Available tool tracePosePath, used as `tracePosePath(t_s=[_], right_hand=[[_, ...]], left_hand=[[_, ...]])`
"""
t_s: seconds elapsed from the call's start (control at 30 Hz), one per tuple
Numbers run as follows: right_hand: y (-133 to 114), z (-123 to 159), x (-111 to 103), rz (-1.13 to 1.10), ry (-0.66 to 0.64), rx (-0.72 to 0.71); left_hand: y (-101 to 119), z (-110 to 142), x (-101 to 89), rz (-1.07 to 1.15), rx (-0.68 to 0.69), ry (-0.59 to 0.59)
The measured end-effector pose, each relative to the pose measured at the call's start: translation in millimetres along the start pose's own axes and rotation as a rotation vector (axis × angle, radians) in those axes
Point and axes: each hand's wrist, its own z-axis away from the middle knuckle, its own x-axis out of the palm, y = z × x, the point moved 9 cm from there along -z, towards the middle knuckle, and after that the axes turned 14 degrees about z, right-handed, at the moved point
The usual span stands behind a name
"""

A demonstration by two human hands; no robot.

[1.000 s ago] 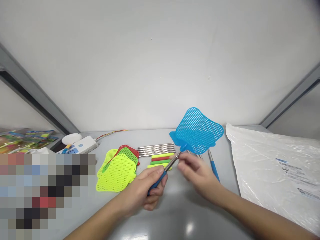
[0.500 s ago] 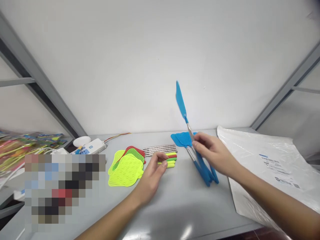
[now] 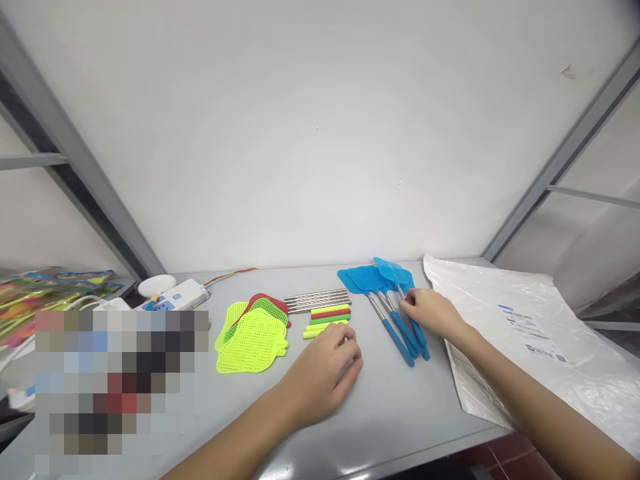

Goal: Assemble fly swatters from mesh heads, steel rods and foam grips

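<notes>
Several blue fly swatters lie fanned together, with mesh heads toward the wall and blue grips toward me. My right hand (image 3: 433, 312) pinches the metal shaft of the rightmost blue fly swatter (image 3: 393, 270), which lies over the others. My left hand (image 3: 327, 370) hovers or rests low over the table, its fingers loosely bent and apart from the thumb, with nothing seen in them. Just beyond it lie loose yellow, red and green handles (image 3: 330, 319) and a row of metal rods (image 3: 317, 300). Left of these, yellow, green and red swatter heads (image 3: 253, 340) overlap in a pile.
A white plastic mailing bag (image 3: 500, 333) covers the right side of the grey table (image 3: 400, 413). At the left are a power strip (image 3: 183, 295), a white oval device (image 3: 156, 285), cables and a blurred-out patch. Colourful packaged goods (image 3: 45, 300) lie farther left. A wall closes off the back.
My right hand has lowered the raised blue fly swatter onto the others. My left hand has drawn back and right, off the coloured handles.
</notes>
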Motion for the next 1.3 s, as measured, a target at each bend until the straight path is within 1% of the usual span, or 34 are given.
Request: tracePosePath(t_s=[0.13, 0.33, 0.5, 0.67, 0.9, 1.1, 1.3], right_hand=[[-2, -5, 8, 0.032, -0.027, -0.025], [-3, -4, 16, 0.042, -0.051, -0.068], [-1, 4, 10, 0.037, -0.05, -0.084], [0, 19, 4, 0.031, -0.048, -0.094], [-17, 41, 10, 0.073, -0.05, -0.187], [-27, 45, 8, 0.139, -0.05, -0.199], [-35, 47, 11, 0.204, -0.01, -0.211]], left_hand=[[-2, -1, -0.7, -0.044, -0.006, -0.024], [-6, -1, 9.0, -0.077, -0.038, -0.104], [-10, -2, 12.9, -0.075, -0.056, -0.142], [-14, -2, 12.4, -0.084, -0.07, -0.149], [-17, -2, 13.4, -0.099, -0.074, -0.157], [-16, -2, 11.8, -0.105, -0.067, -0.151], [-16, -1, 12.1, -0.114, -0.057, -0.153]])
